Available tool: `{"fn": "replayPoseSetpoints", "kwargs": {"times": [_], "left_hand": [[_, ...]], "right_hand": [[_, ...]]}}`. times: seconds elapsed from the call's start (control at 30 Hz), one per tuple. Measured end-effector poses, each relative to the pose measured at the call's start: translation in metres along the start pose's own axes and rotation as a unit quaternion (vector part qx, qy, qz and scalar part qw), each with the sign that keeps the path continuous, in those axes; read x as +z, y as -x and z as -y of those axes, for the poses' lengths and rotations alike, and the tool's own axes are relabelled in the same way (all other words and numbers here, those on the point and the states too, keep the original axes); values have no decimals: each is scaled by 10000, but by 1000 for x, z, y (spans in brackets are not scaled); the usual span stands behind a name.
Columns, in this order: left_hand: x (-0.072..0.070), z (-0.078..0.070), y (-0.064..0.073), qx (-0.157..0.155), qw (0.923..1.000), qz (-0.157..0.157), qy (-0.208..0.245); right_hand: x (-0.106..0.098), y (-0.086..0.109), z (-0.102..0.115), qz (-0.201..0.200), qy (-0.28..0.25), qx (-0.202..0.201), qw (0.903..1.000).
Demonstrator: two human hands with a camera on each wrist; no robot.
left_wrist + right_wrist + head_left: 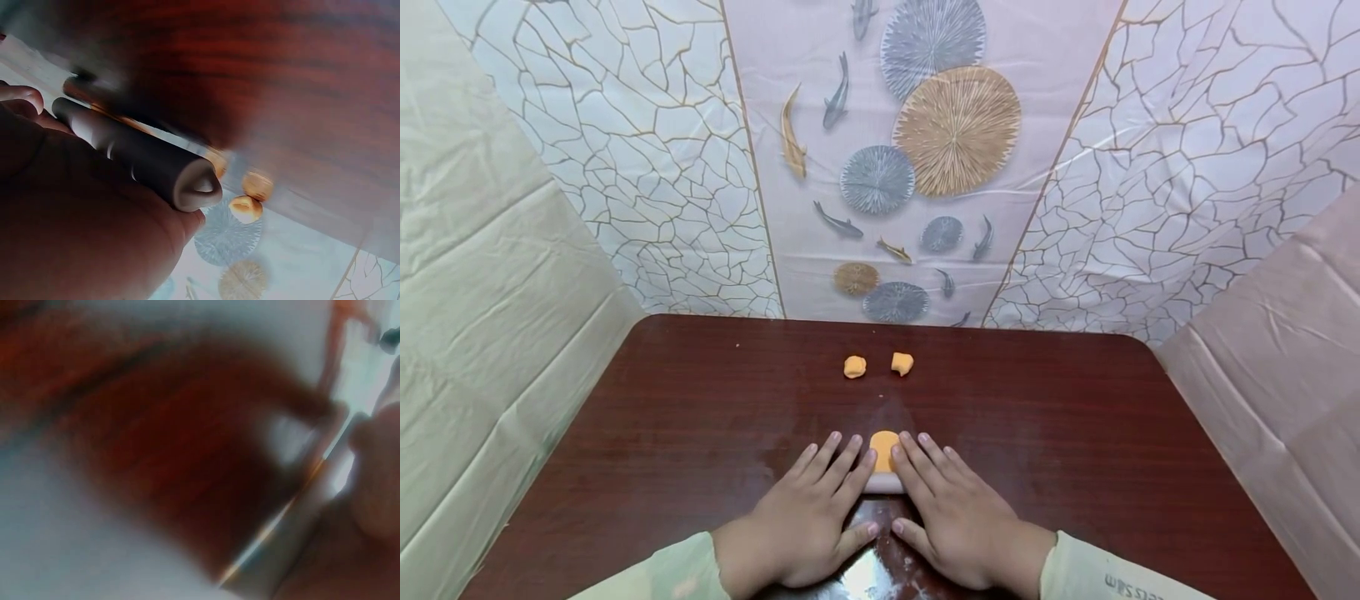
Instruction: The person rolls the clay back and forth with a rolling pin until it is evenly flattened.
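A flattened orange piece of clay or dough (883, 448) lies on the dark red table just beyond a pale rolling pin (883, 483). My left hand (808, 512) rests on the pin's left part, its fingers straight and spread. On the other side my right hand (961, 518) lies over the pin in the same way. Both hands hide most of the pin. In the left wrist view the rolling pin (134, 147) runs beneath the palm, its hollow-looking end showing. The right wrist view is blurred, with part of the right hand (382, 481) at its edge.
Two small orange lumps, a left one (854, 367) and a right one (902, 364), sit farther back on the table (1037, 400). A patterned cloth backdrop (880, 250) stands behind the table, with plain cloth at both sides.
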State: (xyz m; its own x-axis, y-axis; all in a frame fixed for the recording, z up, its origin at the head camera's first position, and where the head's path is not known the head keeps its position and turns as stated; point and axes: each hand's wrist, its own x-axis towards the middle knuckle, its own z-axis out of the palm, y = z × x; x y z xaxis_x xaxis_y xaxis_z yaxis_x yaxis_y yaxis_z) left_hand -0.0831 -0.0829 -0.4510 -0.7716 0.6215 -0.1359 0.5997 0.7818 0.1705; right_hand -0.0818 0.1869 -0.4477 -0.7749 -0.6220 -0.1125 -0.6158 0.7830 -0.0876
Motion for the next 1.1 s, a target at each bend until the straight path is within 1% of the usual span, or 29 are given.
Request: {"fn": "replayPoseSetpoints", "kwargs": {"times": [0.17,0.47,0.63,0.9,1.1], "left_hand": [[-1,-2,3,40,10000,36,-50],[0,-4,3,-28,9998,-78,-180],[-1,-2,-3,-100,9998,-115,-148],[-2,4,-14,-230,9996,70,116],[-2,10,-22,-254,9996,3,150]], "right_hand": [[0,3,2,12,-14,5,10000],[2,2,2,-48,29,4,10000],[3,-3,-1,-120,25,41,9999],[1,-12,-5,-67,22,115,9999],[-2,-18,-8,-152,67,116,9998]]}}
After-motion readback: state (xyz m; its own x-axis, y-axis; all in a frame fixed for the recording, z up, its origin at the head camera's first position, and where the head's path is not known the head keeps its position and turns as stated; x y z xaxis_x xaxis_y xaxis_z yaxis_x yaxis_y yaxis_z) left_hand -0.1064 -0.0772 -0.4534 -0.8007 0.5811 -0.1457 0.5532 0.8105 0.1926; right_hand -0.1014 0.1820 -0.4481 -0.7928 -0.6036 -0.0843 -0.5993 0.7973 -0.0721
